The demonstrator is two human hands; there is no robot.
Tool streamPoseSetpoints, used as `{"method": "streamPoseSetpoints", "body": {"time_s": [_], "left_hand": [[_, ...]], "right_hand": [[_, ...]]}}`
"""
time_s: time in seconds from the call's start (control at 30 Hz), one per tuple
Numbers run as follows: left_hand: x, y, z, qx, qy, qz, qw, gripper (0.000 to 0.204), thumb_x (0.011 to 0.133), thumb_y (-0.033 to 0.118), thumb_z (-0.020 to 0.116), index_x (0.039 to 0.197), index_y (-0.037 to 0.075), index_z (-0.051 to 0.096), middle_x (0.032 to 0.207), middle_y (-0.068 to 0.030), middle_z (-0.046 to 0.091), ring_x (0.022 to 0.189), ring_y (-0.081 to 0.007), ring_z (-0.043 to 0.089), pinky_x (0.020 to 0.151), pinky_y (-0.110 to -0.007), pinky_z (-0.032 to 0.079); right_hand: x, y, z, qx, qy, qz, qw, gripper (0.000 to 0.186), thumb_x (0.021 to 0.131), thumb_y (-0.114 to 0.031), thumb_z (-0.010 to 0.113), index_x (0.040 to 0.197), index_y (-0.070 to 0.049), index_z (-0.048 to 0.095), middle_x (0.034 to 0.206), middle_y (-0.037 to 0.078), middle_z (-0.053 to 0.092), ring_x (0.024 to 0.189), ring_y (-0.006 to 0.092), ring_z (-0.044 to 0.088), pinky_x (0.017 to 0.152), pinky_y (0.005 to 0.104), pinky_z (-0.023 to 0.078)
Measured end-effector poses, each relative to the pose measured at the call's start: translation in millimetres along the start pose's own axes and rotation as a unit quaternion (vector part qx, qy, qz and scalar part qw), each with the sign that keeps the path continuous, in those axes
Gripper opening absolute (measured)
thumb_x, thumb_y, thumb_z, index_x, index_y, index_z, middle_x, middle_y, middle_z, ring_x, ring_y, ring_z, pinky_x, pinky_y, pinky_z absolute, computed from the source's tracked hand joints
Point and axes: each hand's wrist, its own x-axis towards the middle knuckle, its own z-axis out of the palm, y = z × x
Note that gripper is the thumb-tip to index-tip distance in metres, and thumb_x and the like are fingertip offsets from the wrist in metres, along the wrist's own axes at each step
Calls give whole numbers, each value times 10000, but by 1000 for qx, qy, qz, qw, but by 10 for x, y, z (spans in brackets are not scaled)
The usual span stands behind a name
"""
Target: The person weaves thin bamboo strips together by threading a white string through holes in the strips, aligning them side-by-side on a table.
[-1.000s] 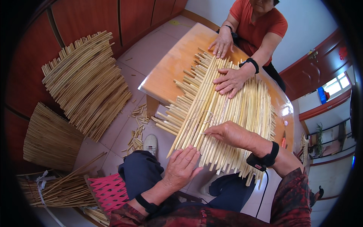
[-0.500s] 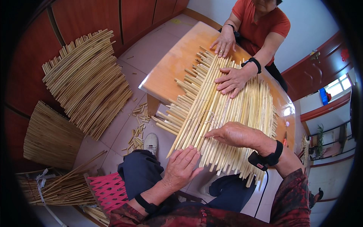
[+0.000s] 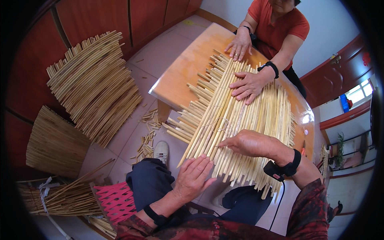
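A mat of pale, peeled sticks [image 3: 260,116] lies across the table, laid side by side, with a layer of sticks crossing at an angle beneath its left side. My left hand [image 3: 193,179] rests against the near ends of the left sticks, fingers stretched out. Over the middle of the mat is my right hand [image 3: 254,143], its index finger reaching to a stick and the others curled under; whatever they hold is hidden. Thin string [image 3: 221,125] loops loosely over the sticks just beyond that fingertip. Across the table, a co-worker's two hands [image 3: 241,45] press flat on the far part.
Two stick mats, one larger [image 3: 96,88] and one smaller [image 3: 58,142], lean by the red cabinets at left. Short offcuts [image 3: 145,149] litter the floor beside the wooden table [image 3: 176,74]. A tied stick bundle [image 3: 68,198] lies near a pink woven seat [image 3: 116,200].
The whole view has shifted very slightly. Both my hands and the co-worker's hands keep their places on the sticks.
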Motion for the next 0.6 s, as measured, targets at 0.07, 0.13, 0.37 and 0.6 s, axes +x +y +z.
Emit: {"method": "streamPoseSetpoints", "body": {"time_s": [0.07, 0.13, 0.37, 0.6], "left_hand": [[-2, 16, -18, 4, -7, 1, 1000, 467, 732, 264, 660, 1105, 18, 526, 1121, -111, 528, 1112, -237, 470, 922, -376, 333], [-7, 8, -20, 2, -7, -3, 1000, 468, 727, 264, 662, 1101, 18, 527, 1115, -119, 530, 1112, -242, 470, 922, -379, 330], [-31, -119, -134, -188, 62, -16, 980, 415, 734, 191, 642, 1087, 4, 529, 1089, -137, 535, 1037, -262, 501, 875, -348, 374], [315, -553, -206, -625, 206, -427, 621, 328, 834, 140, 573, 1113, -9, 487, 1015, -66, 549, 909, -135, 532, 814, -289, 434]], "right_hand": [[21, -29, 15, -75, 35, -30, 996, 247, 819, -110, 509, 1043, -102, 614, 779, 191, 612, 702, 319, 605, 632, 374, 486], [62, -55, 10, -102, 26, -28, 994, 247, 812, -108, 497, 1028, -93, 617, 785, 191, 613, 722, 323, 607, 637, 380, 485], [120, -216, 0, -188, -17, -4, 982, 243, 778, -107, 485, 977, -78, 622, 800, 175, 621, 772, 316, 614, 669, 391, 485], [152, -288, 10, -239, -11, 4, 971, 164, 753, -88, 486, 849, -32, 606, 748, 167, 612, 734, 314, 615, 616, 399, 484]]}}
